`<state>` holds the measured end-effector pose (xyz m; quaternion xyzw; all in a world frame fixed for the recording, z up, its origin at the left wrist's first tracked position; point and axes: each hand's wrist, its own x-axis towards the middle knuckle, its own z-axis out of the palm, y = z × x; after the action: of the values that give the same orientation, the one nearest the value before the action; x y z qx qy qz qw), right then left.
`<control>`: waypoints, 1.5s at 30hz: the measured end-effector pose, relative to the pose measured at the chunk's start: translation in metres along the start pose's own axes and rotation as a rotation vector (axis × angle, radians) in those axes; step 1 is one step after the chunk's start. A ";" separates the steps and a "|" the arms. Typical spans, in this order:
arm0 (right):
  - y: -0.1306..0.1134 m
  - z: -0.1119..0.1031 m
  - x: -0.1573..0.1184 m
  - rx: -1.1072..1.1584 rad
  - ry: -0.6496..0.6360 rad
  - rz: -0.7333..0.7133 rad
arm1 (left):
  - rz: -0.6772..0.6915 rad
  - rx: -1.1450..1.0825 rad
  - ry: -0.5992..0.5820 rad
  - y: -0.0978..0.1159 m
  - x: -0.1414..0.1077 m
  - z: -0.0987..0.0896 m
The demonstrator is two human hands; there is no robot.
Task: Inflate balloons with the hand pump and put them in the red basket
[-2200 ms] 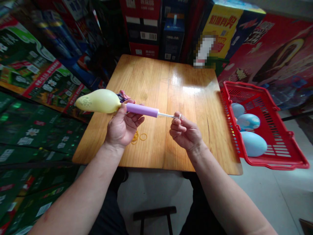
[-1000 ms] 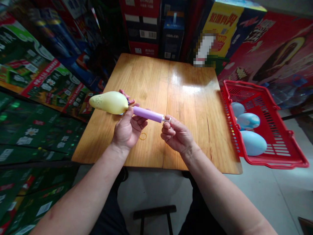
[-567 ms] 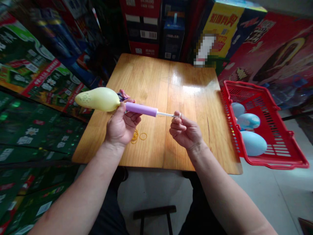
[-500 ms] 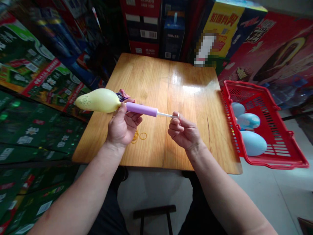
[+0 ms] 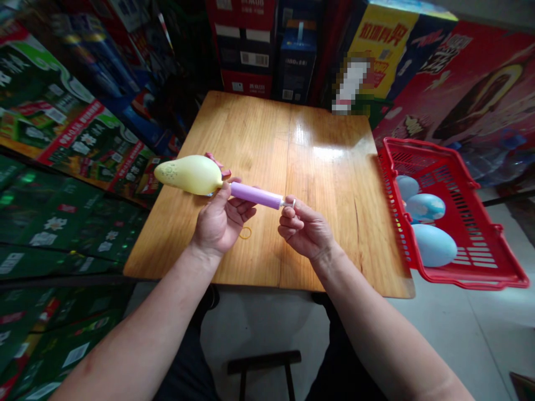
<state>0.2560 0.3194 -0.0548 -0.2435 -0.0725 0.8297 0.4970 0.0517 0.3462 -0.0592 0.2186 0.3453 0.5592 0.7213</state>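
Observation:
A pale yellow balloon (image 5: 190, 174), partly inflated and long, sits on the nozzle of a purple hand pump (image 5: 257, 195). My left hand (image 5: 219, 220) pinches the balloon's neck at the nozzle, its other fingers curled under the pump barrel. The pump's white handle (image 5: 293, 204) is gripped by my right hand (image 5: 307, 228), and only a short bit of rod shows between handle and barrel. Beyond the yellow balloon lie pink uninflated balloons (image 5: 217, 163), partly hidden. A yellow rubber band (image 5: 245, 233) rests on the wooden table (image 5: 267, 262) beside my left hand.
At the table's right stands a red plastic basket (image 5: 480, 278) with several light blue balloons (image 5: 434, 245) inside. Green cartons (image 5: 54, 223) are stacked on the left. Boxes (image 5: 246, 50) line the far edge, and a dark stool (image 5: 264, 362) is below the near edge.
My right hand has pushed the pump handle in toward the barrel. My left hand, the pump and the balloon have shifted to the right, and the balloon looks slightly rounder.

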 end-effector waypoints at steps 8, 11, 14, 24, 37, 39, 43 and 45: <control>-0.014 0.005 -0.007 -0.071 0.047 -0.059 | 0.132 -0.017 0.031 0.014 0.005 -0.008; -0.007 0.002 -0.006 -0.063 0.005 -0.036 | 0.083 -0.001 0.019 0.007 0.002 -0.005; 0.000 -0.001 -0.003 -0.011 -0.005 -0.015 | 0.035 0.000 -0.012 -0.002 -0.002 0.000; 0.000 0.000 -0.001 0.031 0.036 0.039 | 0.043 0.011 0.027 0.000 0.001 0.001; -0.002 0.001 -0.004 -0.101 0.043 -0.020 | 0.054 0.008 0.020 0.001 -0.002 0.000; 0.003 0.002 -0.003 -0.081 0.040 -0.016 | 0.041 0.006 0.019 -0.004 -0.003 0.002; 0.006 0.001 0.000 -0.051 0.021 -0.020 | 0.032 -0.007 0.064 -0.007 -0.001 0.002; 0.005 0.001 0.000 -0.065 0.026 -0.013 | 0.026 -0.006 0.072 -0.006 0.000 0.001</control>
<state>0.2516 0.3173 -0.0557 -0.2701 -0.0946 0.8203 0.4951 0.0562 0.3451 -0.0624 0.2005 0.3664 0.5770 0.7019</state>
